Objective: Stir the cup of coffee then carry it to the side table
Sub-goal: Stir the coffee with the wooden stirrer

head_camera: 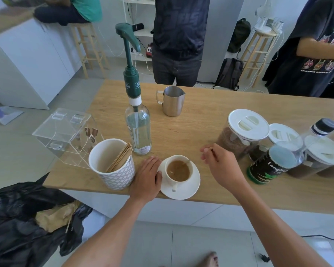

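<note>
A white cup (pixel 176 180) full of brown coffee stands on a white saucer (pixel 191 186) at the near edge of the wooden table (pixel 200 120). A thin wooden stir stick (pixel 189 161) leans in the cup, its top running up into my right hand (pixel 220 162), which pinches it just right of the cup. My left hand (pixel 146 176) lies flat on the table, fingers together, touching the saucer's left rim.
Left of my left hand stands a patterned white pot (pixel 112 164) of wooden sticks, behind it a clear acrylic box (pixel 66 130). A pump bottle (pixel 137 130) and a steel pitcher (pixel 171 102) stand behind the cup. Several jars (pixel 243 132) crowd the right. Two people stand beyond the table.
</note>
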### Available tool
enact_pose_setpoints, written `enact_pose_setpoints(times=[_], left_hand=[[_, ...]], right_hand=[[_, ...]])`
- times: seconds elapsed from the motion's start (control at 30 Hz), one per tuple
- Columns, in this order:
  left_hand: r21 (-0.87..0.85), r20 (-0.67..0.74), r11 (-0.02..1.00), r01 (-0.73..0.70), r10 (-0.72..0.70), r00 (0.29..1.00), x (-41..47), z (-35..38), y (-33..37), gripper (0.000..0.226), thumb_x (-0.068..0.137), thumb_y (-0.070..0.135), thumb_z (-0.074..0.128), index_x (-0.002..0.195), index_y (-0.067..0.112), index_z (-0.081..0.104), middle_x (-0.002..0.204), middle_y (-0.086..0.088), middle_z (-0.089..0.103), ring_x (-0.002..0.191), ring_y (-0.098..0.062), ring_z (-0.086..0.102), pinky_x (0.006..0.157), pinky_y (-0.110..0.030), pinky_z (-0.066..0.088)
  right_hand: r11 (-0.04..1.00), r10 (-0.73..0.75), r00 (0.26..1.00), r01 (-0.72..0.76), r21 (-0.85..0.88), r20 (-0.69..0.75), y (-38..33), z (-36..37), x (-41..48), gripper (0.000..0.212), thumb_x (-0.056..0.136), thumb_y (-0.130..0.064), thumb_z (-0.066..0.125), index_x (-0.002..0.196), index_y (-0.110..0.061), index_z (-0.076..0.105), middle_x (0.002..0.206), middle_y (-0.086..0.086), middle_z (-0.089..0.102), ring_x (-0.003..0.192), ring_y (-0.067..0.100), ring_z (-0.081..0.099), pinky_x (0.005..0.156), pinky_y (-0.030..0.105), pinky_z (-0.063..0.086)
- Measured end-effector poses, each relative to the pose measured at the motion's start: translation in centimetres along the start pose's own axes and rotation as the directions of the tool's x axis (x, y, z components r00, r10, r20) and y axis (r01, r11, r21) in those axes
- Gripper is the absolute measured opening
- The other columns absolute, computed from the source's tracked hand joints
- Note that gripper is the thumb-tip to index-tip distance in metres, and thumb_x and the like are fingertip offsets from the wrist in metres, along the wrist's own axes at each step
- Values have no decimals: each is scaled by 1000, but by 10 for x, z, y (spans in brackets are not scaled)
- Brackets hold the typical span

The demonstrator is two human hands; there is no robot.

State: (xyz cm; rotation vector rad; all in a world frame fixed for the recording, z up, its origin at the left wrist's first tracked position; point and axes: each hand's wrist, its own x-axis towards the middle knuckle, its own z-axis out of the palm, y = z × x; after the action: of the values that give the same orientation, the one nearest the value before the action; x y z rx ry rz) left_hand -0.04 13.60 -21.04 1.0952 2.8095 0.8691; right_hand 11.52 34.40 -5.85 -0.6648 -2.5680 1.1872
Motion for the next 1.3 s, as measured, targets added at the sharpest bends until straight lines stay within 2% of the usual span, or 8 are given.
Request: enact_pose_setpoints(times=[0.1, 0.27, 0.37, 0.47, 0.87, 1.0, 1.17, 1.3], left_hand=[[3, 1, 1000, 6, -6, 1000, 0, 0, 0, 53, 101, 33, 27, 145, 11, 47, 152, -3, 46, 146, -17, 31, 123, -29, 13], [2, 1, 1000, -1, 1, 1000, 0, 0, 0, 49, 102, 29, 32, 145, 12, 46, 152, -3, 46, 146, -16, 31, 123, -30, 13], [2, -5, 1000, 9, -9, 1000, 0, -1, 0, 48, 102, 28, 34, 145, 11, 46, 152, -3, 46, 146, -16, 31, 122, -27, 11], [1, -4, 1000, 7, -7, 1000, 0, -2, 2, 48, 102, 27, 34, 145, 11, 46, 152, -3, 45, 146, -16, 31, 122, -25, 9], [-58, 11, 998, 37, -36, 999, -3, -7, 5, 49, 103, 31, 29, 143, 11, 47, 148, -6, 50, 144, -20, 35, 122, -30, 18], [-126, 53, 986, 110, -104, 993, -11, -16, 15, 43, 106, 25, 35, 147, 14, 43, 153, -5, 44, 146, -21, 31, 121, -34, 21], [-193, 65, 961, 197, -188, 980, -31, -29, 35, 38, 105, 24, 37, 140, 14, 48, 142, -4, 53, 135, -22, 43, 111, -33, 31], [-209, 78, 945, 250, -238, 968, -45, -44, 49, 20, 103, 22, 38, 115, 21, 53, 115, 0, 57, 113, -22, 54, 91, -34, 42]], right_hand=[[1000, -23, 989, 20, 17, 146, -1, 4, -2, 21, 100, -16, 48, 94, -19, 68, 80, -10, 71, 72, 1, 65, 66, 9, 47], [1000, 22, 1000, -22, -8, 2, 0, -1, 0, 24, 100, -18, 46, 86, -22, 64, 84, -9, 69, 72, 11, 65, 66, 22, 52], [999, -5, 996, 1, 42, 90, -4, 1, -3, 20, 101, -17, 48, 95, -20, 68, 85, -10, 70, 71, 1, 64, 69, 13, 50], [999, 1, 982, -11, 52, 191, -6, 0, -10, 22, 101, -17, 49, 95, -16, 70, 80, -10, 71, 66, 1, 62, 72, 22, 53], [966, 99, 979, -137, 219, 176, -5, -21, -53, 24, 99, -13, 52, 89, -23, 71, 68, -10, 70, 60, 3, 60, 65, 11, 49], [971, 80, 976, -123, 204, 204, -5, -28, -71, 24, 98, -16, 55, 85, -27, 72, 87, 7, 75, 65, 5, 62, 76, 27, 54], [937, 59, 979, -121, 328, 193, -2, -35, -89, 26, 99, -13, 52, 94, -25, 75, 87, 10, 75, 69, 12, 63, 78, 33, 56], [938, 68, 975, -135, 319, 212, 8, -32, -109, 33, 100, -8, 47, 104, -26, 73, 91, -1, 74, 74, 12, 65, 77, 28, 58]])
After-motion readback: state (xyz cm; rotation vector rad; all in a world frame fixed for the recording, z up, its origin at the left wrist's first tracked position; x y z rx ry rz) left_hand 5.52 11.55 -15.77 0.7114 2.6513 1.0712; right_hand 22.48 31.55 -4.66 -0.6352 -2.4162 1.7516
